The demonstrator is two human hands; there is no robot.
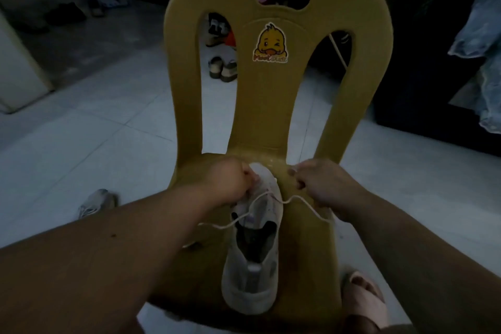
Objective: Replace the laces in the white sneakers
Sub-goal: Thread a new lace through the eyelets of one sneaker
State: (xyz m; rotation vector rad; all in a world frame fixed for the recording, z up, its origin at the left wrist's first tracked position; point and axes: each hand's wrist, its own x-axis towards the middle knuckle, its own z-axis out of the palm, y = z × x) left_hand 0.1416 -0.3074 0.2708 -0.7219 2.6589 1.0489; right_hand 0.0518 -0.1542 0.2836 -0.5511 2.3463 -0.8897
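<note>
A white sneaker (253,260) lies on the seat of a yellow plastic chair (273,106), toe pointing at the chair back and heel toward me. My left hand (230,184) grips the sneaker's toe end, fingers curled at its left side. My right hand (322,182) is curled to the right of the toe and holds a white lace (295,199). The lace runs from that hand across the shoe's eyelets and trails off to the left (217,225). A second white sneaker (96,202) lies on the floor to the left of the chair.
A foot in a pink slipper (363,298) stands at the chair's front right. Several shoes (222,68) sit on the tiled floor behind the chair back. Denim clothing (485,46) hangs at the far right. A white cabinet (19,68) stands at the left.
</note>
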